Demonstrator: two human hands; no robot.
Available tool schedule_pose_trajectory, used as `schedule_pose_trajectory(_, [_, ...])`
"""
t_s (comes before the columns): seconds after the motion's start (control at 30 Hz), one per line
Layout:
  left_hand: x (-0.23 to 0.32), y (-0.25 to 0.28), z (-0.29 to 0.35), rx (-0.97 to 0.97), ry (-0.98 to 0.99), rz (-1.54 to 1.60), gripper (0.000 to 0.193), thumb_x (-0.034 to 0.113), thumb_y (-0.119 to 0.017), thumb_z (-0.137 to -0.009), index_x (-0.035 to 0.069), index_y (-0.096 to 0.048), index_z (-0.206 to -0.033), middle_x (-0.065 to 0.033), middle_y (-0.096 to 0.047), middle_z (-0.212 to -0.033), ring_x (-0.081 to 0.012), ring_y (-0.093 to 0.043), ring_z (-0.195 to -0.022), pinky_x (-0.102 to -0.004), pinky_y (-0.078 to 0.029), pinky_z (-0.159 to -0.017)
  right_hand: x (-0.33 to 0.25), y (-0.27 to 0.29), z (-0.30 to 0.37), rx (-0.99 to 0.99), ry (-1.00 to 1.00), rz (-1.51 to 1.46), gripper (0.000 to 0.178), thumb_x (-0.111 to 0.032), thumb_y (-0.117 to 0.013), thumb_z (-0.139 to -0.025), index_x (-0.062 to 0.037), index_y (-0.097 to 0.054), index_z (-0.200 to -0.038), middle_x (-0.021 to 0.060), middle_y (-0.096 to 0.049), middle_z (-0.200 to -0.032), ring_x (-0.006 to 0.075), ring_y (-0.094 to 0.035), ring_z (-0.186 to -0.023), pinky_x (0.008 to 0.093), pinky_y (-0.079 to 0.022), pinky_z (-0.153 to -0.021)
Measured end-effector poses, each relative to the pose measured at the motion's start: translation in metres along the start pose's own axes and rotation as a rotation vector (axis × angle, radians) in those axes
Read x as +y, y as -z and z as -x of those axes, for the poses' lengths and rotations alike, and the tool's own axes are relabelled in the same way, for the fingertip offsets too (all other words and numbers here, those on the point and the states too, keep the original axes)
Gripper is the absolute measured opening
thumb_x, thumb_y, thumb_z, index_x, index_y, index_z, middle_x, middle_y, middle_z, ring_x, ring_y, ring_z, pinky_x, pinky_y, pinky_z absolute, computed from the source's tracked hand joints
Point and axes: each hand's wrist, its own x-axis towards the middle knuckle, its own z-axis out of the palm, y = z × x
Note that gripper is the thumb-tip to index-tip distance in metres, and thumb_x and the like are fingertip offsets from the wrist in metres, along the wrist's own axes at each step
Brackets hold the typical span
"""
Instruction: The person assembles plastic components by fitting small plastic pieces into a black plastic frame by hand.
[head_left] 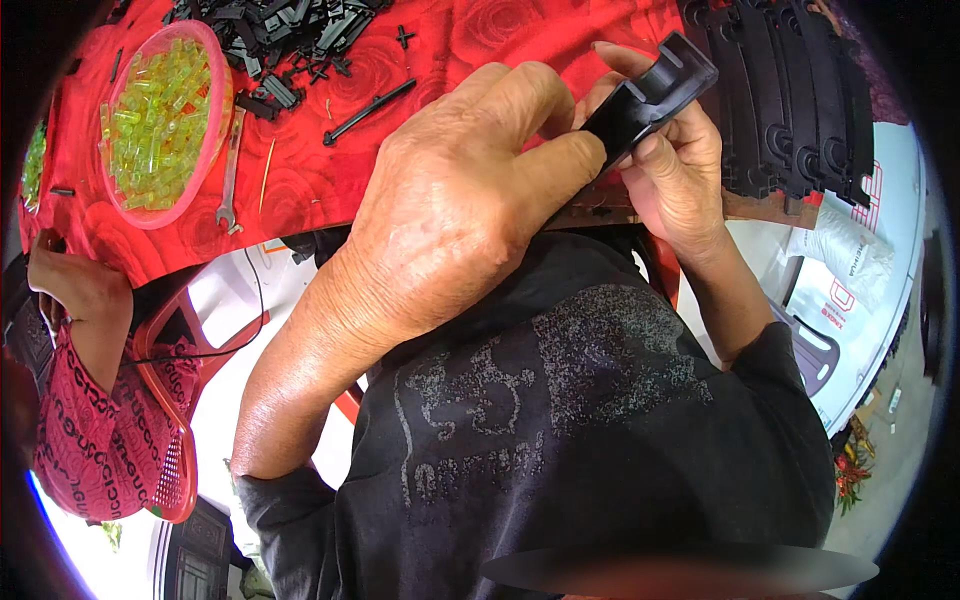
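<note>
A black molded plastic piece (655, 92) with a curved notch at its end is held up in front of me, above the table's near edge. My left hand (450, 190) grips it from the left, thumb and bent fingers closed on its near end. On the other side my right hand (685, 165) holds the same piece, with the thumb below and fingers behind it, partly hidden. Beyond my left hand, a thin black rod (370, 112) lies on the red rose-patterned tablecloth (310, 190).
At the left stands a pink basket (221, 120) of yellow-green clear vials (160, 125). Beside it lie a wrench (231, 175) and a thin stick (267, 176). Small black parts (290, 40) are heaped behind; long black pieces (790, 100) are stacked right. Another person's hand (80, 290) is far left.
</note>
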Motion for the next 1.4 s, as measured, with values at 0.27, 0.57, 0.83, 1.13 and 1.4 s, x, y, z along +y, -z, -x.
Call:
schedule_pose_trajectory(0.27, [-0.004,-0.002,0.018,0.081,0.014,0.029,0.028,-0.004,-0.081,-0.072,0.003,-0.073,-0.097,-0.0102,-0.062,-0.091,-0.0248,-0.066,-0.077,-0.0330,-0.054,-0.065,0.002,-0.003,0.001,0.009,-0.011,-0.004,0.076,-0.035,-0.076,-0.093,0.0063,-0.043,-0.148,0.0096,-0.063,-0.110,0.0177,-0.064,-0.100,0.0274,-0.049,-0.083])
schedule_pose_trajectory(0.57, [-0.006,-0.001,0.016,0.062,0.048,0.060,0.028,-0.005,-0.079,-0.074,0.004,-0.069,-0.097,-0.0100,-0.060,-0.090,-0.0269,-0.065,-0.077,-0.0346,-0.053,-0.065,0.003,-0.002,-0.002,0.010,-0.076,-0.041,0.078,-0.037,-0.078,-0.091,0.0045,-0.044,-0.147,0.0095,-0.064,-0.114,0.0197,-0.065,-0.106,0.0315,-0.052,-0.092])
schedule_pose_trajectory(0.83, [-0.003,-0.005,0.020,0.065,0.104,0.071,0.031,-0.005,-0.079,-0.073,0.005,-0.068,-0.100,-0.0103,-0.060,-0.095,-0.0276,-0.066,-0.083,-0.0347,-0.054,-0.068,0.003,-0.004,-0.001,0.024,-0.076,-0.043,0.073,-0.033,-0.078,-0.091,0.0037,-0.046,-0.146,0.0096,-0.065,-0.115,0.0213,-0.065,-0.108,0.0355,-0.052,-0.096])
schedule_pose_trajectory(1.13, [-0.001,0.001,0.015,0.045,0.078,0.068,0.043,-0.003,-0.081,-0.071,0.006,-0.066,-0.111,-0.0112,-0.061,-0.099,-0.0295,-0.066,-0.089,-0.0372,-0.055,-0.073,0.006,0.003,0.000,-0.044,-0.054,-0.231,0.050,-0.009,-0.076,-0.091,0.0023,-0.058,-0.137,0.0140,-0.059,-0.143,0.0150,-0.064,-0.116,0.0340,-0.050,-0.105])
schedule_pose_trajectory(1.4, [0.002,0.004,0.004,-0.061,0.032,-0.109,0.040,-0.001,-0.077,-0.071,0.003,-0.070,-0.110,-0.0131,-0.060,-0.105,-0.0316,-0.064,-0.093,-0.0403,-0.055,-0.076,0.003,0.001,-0.001,-0.043,-0.074,-0.235,0.049,-0.008,-0.076,-0.091,0.0021,-0.059,-0.135,0.0133,-0.061,-0.139,0.0156,-0.064,-0.115,0.0343,-0.050,-0.104])
